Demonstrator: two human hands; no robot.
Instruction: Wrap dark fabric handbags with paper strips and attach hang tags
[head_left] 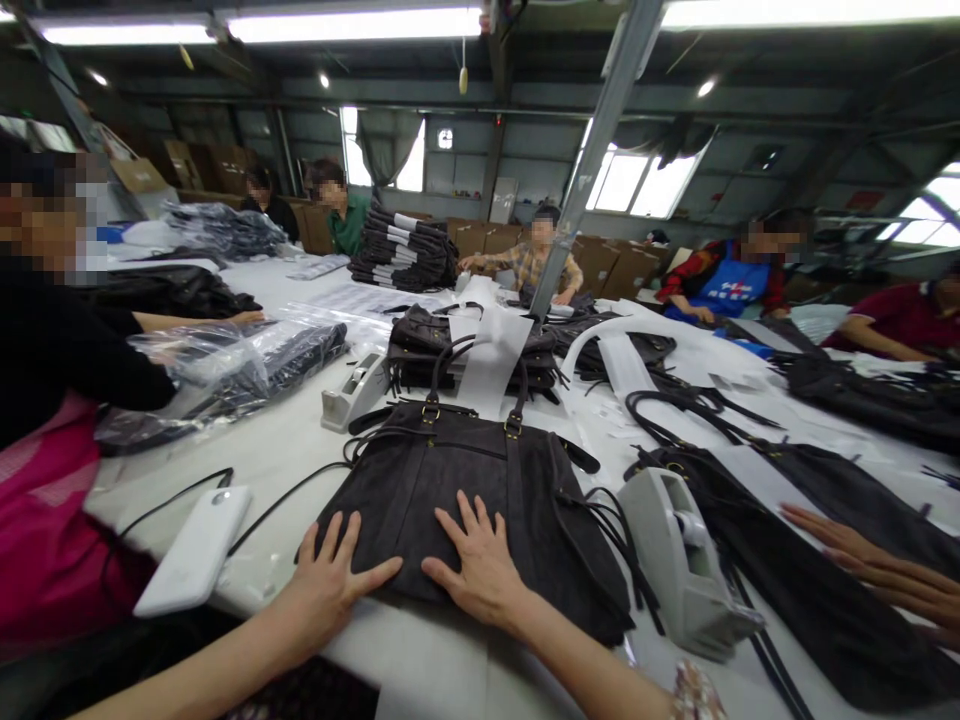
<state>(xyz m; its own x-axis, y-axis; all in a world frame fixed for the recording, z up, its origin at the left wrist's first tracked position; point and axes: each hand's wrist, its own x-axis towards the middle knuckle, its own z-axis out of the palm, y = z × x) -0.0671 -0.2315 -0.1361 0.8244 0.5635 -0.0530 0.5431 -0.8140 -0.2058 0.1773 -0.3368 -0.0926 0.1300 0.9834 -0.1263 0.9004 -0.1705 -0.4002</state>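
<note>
A dark grey handbag [465,475] lies flat in front of me, its handles pointing away and brass buckles showing at their ends. My left hand [330,575] rests on its near left corner with fingers spread. On the lower middle of the bag, my right hand [480,565] is laid flat, fingers apart. Neither hand grips anything. Thin cords trail from both sides of the bag. Just beyond it sits a pile of similar bags [420,345] with a white paper strip [495,360] over them.
A tape dispenser [686,560] stands right of the bag, another tape dispenser [356,390] behind left. A white power bank [195,550] with a cable lies at left. Co-workers surround the table; one's hands [877,560] touch a bag at right. A metal post [592,160] rises mid-table.
</note>
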